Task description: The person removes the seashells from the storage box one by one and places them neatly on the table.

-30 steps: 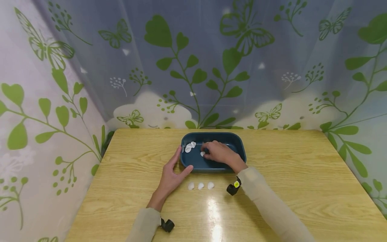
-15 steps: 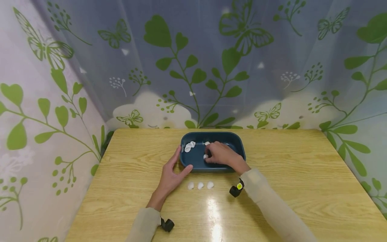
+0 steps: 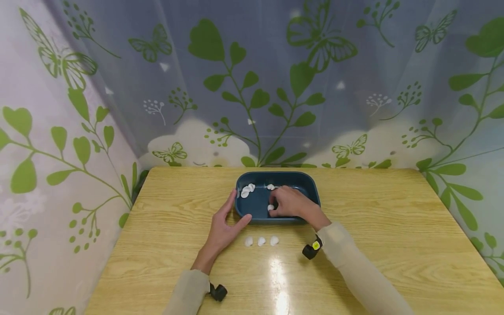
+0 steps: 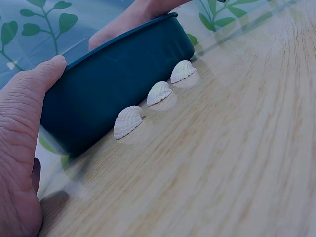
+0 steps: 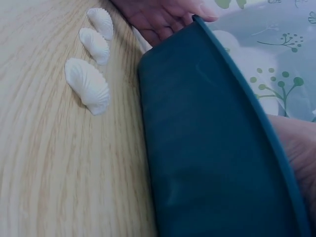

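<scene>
two bare hands are at one dark blue tray (image 3: 255, 208). the right hand (image 3: 291, 202) is down inside it, with its fingers bent and pinching a small white shell (image 3: 270, 208). the fingers hide part of that shell. the left hand (image 3: 222, 229) is spread wide, with its thumb on the front rim and its other fingers along the left end of the tray. just past the right hand's fingers, close to the back wall, lies another white shell (image 3: 271, 187). a little bunch of white shells (image 3: 247, 191) sits inside at the left end, and i cannot count them well. in front of the tray, three ribbed shells (image 3: 261, 241) lie in a row on the wooden table (image 3: 157, 245), a bit apart. each arm has a tan sleeve (image 3: 189, 292) and a small black camera (image 3: 218, 293) at the wrist. behind the table hangs a cloth (image 3: 252, 26) with green leaves and butterflies.
</scene>
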A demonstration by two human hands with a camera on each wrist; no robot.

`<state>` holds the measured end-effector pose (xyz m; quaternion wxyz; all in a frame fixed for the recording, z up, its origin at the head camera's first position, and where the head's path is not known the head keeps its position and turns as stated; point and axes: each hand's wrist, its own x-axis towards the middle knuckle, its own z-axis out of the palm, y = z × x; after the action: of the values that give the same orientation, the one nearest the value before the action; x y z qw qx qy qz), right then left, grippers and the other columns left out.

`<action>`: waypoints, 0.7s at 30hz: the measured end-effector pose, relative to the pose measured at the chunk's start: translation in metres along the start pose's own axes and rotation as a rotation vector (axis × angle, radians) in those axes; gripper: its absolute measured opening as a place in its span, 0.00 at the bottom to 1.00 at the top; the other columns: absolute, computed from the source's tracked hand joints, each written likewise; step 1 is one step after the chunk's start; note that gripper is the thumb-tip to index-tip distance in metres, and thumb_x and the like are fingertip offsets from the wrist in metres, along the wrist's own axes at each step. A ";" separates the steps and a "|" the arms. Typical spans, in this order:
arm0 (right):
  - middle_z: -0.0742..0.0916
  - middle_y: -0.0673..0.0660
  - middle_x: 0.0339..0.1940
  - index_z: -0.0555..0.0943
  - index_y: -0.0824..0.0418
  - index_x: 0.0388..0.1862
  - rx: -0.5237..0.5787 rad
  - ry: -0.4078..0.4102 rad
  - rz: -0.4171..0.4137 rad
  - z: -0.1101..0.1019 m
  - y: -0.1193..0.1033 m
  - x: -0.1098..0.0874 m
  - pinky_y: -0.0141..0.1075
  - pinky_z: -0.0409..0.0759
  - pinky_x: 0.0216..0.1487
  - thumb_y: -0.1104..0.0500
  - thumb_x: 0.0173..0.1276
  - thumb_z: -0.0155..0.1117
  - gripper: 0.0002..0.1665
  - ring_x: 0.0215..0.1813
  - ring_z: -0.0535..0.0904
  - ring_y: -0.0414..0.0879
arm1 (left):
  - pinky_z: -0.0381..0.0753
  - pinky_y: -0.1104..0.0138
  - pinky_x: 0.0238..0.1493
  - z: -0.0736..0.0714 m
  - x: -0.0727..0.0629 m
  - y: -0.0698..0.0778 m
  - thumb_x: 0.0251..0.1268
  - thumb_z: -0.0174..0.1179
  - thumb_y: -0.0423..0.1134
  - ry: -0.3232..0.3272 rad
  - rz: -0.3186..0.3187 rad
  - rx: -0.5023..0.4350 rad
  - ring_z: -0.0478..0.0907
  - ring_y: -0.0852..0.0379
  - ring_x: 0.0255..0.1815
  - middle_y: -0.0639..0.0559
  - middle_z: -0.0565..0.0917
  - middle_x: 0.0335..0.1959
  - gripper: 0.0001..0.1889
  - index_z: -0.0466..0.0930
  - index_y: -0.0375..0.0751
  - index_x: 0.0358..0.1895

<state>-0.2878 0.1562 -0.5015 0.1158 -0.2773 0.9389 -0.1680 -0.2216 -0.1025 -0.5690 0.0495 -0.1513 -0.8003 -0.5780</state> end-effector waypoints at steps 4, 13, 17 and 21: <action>0.81 0.44 0.23 0.87 0.54 0.40 -0.010 0.031 -0.035 -0.003 0.000 -0.005 0.32 0.71 0.25 0.49 0.66 0.74 0.11 0.22 0.73 0.38 | 0.56 0.54 0.83 0.000 0.000 0.000 0.69 0.71 0.49 0.001 0.014 -0.002 0.54 0.58 0.84 0.60 0.58 0.83 0.46 0.55 0.56 0.85; 0.75 0.45 0.14 0.87 0.54 0.39 0.010 0.089 -0.057 -0.016 -0.007 -0.021 0.31 0.60 0.20 0.51 0.65 0.72 0.09 0.17 0.66 0.39 | 0.56 0.54 0.83 0.000 0.001 0.000 0.68 0.72 0.49 0.003 0.028 -0.008 0.54 0.57 0.84 0.59 0.58 0.83 0.46 0.55 0.54 0.85; 0.75 0.45 0.15 0.86 0.54 0.40 0.024 0.112 -0.058 -0.022 -0.013 -0.031 0.32 0.60 0.21 0.51 0.66 0.72 0.10 0.17 0.66 0.39 | 0.56 0.52 0.82 0.000 0.001 0.000 0.68 0.72 0.49 0.005 0.028 -0.003 0.54 0.55 0.84 0.58 0.58 0.84 0.47 0.55 0.54 0.85; 0.75 0.43 0.15 0.86 0.54 0.41 0.018 0.148 -0.070 -0.026 -0.018 -0.041 0.32 0.61 0.20 0.50 0.66 0.73 0.10 0.17 0.66 0.38 | 0.57 0.53 0.82 0.000 0.000 0.001 0.68 0.72 0.49 0.004 0.021 -0.001 0.54 0.56 0.84 0.59 0.58 0.84 0.46 0.55 0.54 0.85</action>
<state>-0.2535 0.1715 -0.4658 0.0428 -0.2959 0.9330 -0.2004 -0.2214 -0.1025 -0.5681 0.0570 -0.1586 -0.7983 -0.5782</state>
